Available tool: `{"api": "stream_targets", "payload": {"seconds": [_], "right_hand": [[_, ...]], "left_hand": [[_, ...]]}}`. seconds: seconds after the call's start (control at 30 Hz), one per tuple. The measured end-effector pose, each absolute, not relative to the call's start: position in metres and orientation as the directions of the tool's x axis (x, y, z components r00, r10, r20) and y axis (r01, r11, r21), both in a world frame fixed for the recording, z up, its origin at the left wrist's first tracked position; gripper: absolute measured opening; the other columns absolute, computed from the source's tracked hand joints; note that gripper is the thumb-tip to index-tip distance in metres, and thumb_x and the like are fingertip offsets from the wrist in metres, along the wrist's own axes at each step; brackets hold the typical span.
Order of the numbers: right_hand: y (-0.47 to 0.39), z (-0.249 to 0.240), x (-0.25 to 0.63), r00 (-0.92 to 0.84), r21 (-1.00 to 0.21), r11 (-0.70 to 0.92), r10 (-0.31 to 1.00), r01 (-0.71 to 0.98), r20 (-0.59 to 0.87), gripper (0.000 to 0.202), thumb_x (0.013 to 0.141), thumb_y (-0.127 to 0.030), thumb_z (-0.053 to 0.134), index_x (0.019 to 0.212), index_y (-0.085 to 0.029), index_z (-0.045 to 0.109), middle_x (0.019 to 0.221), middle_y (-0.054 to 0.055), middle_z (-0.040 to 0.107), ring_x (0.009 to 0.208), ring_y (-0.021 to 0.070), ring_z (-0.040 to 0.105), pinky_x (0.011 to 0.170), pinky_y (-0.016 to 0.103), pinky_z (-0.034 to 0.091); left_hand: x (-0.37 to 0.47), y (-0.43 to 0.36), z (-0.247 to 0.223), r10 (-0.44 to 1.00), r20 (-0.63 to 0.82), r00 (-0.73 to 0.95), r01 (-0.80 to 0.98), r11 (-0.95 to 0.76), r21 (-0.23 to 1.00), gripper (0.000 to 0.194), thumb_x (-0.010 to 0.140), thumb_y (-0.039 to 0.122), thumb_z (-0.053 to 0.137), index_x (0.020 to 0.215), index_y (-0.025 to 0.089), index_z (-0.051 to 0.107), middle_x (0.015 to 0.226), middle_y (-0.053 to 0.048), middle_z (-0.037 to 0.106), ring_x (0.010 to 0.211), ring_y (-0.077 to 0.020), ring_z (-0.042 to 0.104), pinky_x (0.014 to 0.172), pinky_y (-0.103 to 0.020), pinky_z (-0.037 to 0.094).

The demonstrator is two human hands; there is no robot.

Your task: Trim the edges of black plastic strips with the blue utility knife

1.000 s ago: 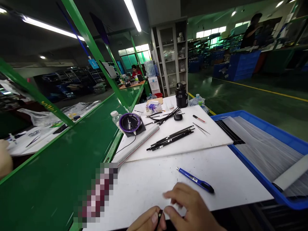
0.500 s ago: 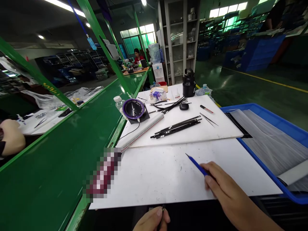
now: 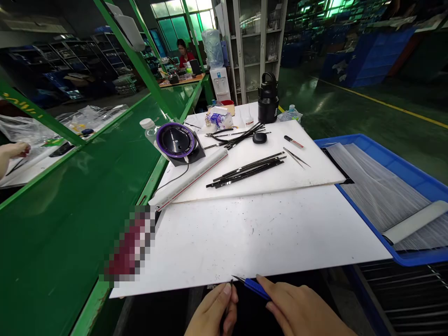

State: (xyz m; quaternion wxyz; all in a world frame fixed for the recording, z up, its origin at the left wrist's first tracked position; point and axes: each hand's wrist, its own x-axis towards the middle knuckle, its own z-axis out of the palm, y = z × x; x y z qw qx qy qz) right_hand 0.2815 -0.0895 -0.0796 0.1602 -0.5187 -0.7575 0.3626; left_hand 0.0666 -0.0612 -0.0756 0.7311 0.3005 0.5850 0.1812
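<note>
My left hand (image 3: 214,308) is at the lower middle, below the table's front edge. Its thumb and fingers pinch a thin dark strip (image 3: 231,283), of which only a short end shows. To its right, my right hand (image 3: 297,303) grips a blue-handled craft knife (image 3: 257,287). The knife's thin pointed tip is aimed left, close to the end of the strip; whether they touch I cannot tell. On the white foam board (image 3: 315,170) lies a bundle of narrow black strips (image 3: 247,172), with metal tweezers (image 3: 297,158) to the right of it.
A blue bin (image 3: 350,138) of long translucent strips stands right. The board bears a pen-like tool (image 3: 293,142), a small black case (image 3: 259,138) and pliers (image 3: 220,136). Behind are a black flask (image 3: 268,102) and a purple-rimmed round device (image 3: 176,140). A co-worker (image 3: 185,56) sits far back.
My right hand has brought the knife down and left from above the table to the strip in my left hand. The camera's view has tilted down and shifted right.
</note>
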Motion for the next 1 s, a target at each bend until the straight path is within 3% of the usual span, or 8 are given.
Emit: {"api": "stream_targets", "payload": {"seconds": [0.13, 0.43, 0.7, 1.0], "right_hand": [[-0.091, -0.080, 0.276, -0.450, -0.549, 0.297, 0.878, 0.781, -0.164, 0.047, 0.094, -0.016, 0.038, 0.141, -0.011, 0.044, 0.085, 0.010, 0.069, 0.061, 0.0236, 0.064, 0.043, 0.030, 0.036], [-0.091, -0.076, 0.272, -0.427, -0.577, 0.188, 0.848, 0.795, -0.314, 0.037, 0.094, -0.015, 0.041, 0.130, -0.013, 0.051, 0.090, 0.009, 0.069, 0.065, 0.0228, 0.065, 0.046, 0.030, 0.037], [-0.088, -0.072, 0.274, -0.443, -0.582, 0.225, 0.858, 0.781, -0.262, 0.031, 0.092, -0.014, 0.043, 0.121, -0.015, 0.054, 0.084, 0.006, 0.068, 0.060, 0.0213, 0.063, 0.043, 0.029, 0.033], [-0.096, -0.084, 0.273, -0.507, -0.388, 0.431, 0.854, 0.814, -0.116, 0.033, 0.094, -0.014, 0.041, 0.124, -0.006, 0.052, 0.076, 0.007, 0.065, 0.046, 0.0186, 0.058, 0.034, 0.028, 0.023]], "left_hand": [[0.066, -0.060, -0.082, 0.599, -0.754, 0.270, 0.093, 0.763, 0.640, 0.054, 0.073, 0.074, 0.055, 0.081, 0.021, 0.056, 0.051, 0.008, 0.038, 0.038, -0.0062, 0.019, 0.035, -0.020, 0.011], [0.073, -0.060, -0.078, 0.573, -0.782, 0.244, 0.046, 0.799, 0.600, 0.056, 0.066, 0.075, 0.063, 0.071, 0.020, 0.050, 0.048, 0.010, 0.033, 0.039, -0.0040, 0.018, 0.038, -0.017, 0.013], [0.073, -0.054, -0.067, 0.526, -0.802, 0.283, 0.040, 0.829, 0.558, 0.056, 0.065, 0.073, 0.065, 0.069, 0.020, 0.049, 0.049, 0.011, 0.033, 0.039, -0.0032, 0.016, 0.038, -0.018, 0.009], [0.078, -0.053, -0.064, 0.530, -0.807, 0.260, 0.012, 0.834, 0.552, 0.056, 0.062, 0.071, 0.070, 0.065, 0.020, 0.045, 0.047, 0.011, 0.030, 0.039, -0.0025, 0.015, 0.038, -0.017, 0.005]]}}
